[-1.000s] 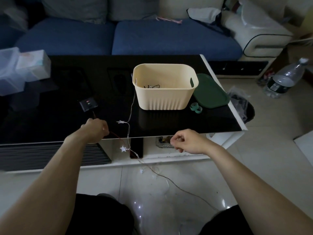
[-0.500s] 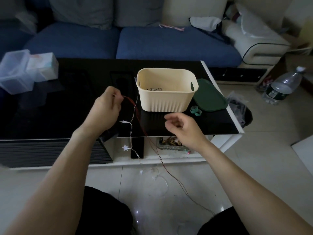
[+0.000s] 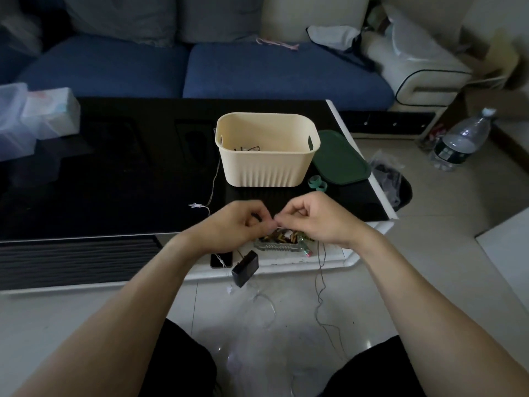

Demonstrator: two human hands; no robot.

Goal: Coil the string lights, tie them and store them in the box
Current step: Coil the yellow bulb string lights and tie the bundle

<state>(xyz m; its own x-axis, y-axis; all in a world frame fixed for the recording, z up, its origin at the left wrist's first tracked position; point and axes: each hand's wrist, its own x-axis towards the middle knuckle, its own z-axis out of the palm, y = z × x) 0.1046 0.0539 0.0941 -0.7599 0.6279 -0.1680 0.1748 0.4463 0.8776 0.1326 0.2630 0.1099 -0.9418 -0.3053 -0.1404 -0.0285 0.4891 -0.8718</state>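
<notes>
Cream plastic box [image 3: 267, 156] stands at the centre of the frame on the black glass table [image 3: 114, 181], right of the table's middle. A few dark wire strands lie on its floor. Just right of the box, touching or nearly touching it, lies the dark green lid [image 3: 340, 159], flat on the table. Two small green tape rolls [image 3: 317, 183] lie in front of the lid, near the box's lower right corner.

The string lights [image 3: 213, 179] run as a thin wire from the box's left wall down across the table to a white star at centre left, then toward the hands. Further wire hangs below the hands and trails over the pale floor tiles at lower centre. A black battery case [image 3: 245, 268] hangs tilted beneath the left hand, in front of the table's lower shelf.

Left hand [image 3: 234, 224] and right hand [image 3: 312, 217] meet at the centre of the frame, over the table's near edge. Both have fingers curled, fingertips close together, pinching the thin wire between them; the grip is narrow.

Blue sofa [image 3: 200, 70] fills the upper frame. A clear water bottle [image 3: 461, 141] stands on the floor at right.
</notes>
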